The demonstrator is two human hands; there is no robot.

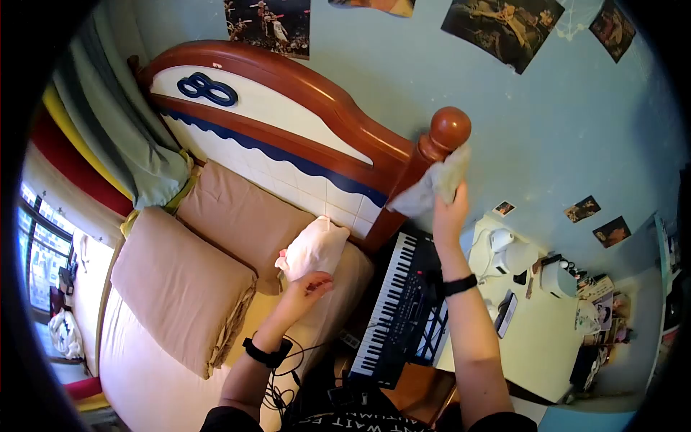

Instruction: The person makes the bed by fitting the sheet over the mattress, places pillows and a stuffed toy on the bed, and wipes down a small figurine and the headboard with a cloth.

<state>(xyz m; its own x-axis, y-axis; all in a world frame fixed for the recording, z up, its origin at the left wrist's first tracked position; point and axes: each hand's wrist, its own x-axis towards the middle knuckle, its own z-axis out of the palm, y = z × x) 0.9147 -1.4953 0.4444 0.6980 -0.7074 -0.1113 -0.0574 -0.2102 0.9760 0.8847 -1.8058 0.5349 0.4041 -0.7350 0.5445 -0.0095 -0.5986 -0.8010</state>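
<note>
My right hand [450, 205] is closed around a light grey cloth [432, 189], which lies against the red-brown bedpost [414, 173] just below its round knob [450, 128]. Part of the cloth hangs out to the left across the post. My left hand [306, 291] hovers over the bed's edge with its fingers loosely bent and apart, nothing visible in them. Just beyond it sits a pale pink plush toy [317, 248], near the headboard [295, 129]; whether the hand touches it I cannot tell.
Brown pillows [183, 281] lie on the bed at left. An electronic keyboard [396, 309] stands between the bed and a cream desk [533, 345] holding several small items. Loose black cables [281, 389] hang by my left forearm. Curtains [119, 122] hang at far left.
</note>
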